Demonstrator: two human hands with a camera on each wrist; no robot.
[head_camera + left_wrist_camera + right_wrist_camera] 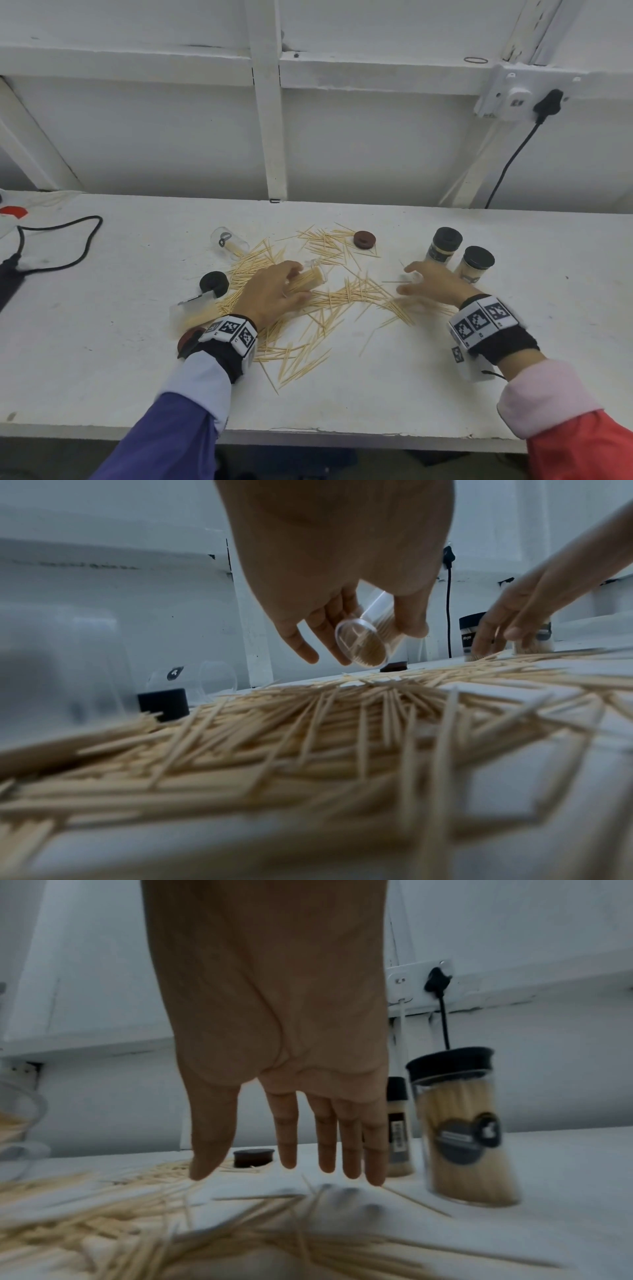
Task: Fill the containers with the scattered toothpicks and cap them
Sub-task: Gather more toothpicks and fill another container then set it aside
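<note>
My left hand (295, 283) grips a clear container (313, 279) partly filled with toothpicks, tilted on its side just above the pile. In the left wrist view its round base (363, 642) faces the camera, between thumb and fingers. Scattered toothpicks (342, 298) cover the middle of the white table (376, 394). My right hand (411, 279) hovers open over the pile's right end, fingers (325, 1139) straight and holding nothing. Two filled containers with black caps (443, 245) (475, 263) stand upright just beyond it; the nearer one (466, 1131) is right of my fingers.
An empty clear container (229, 241) lies at the back left. Another (191, 310) lies by my left wrist, next to a loose black cap (214, 283). A brown cap (364, 238) sits behind the pile, a reddish one (188, 337) under my left wrist. A black cable (68, 240) lies far left.
</note>
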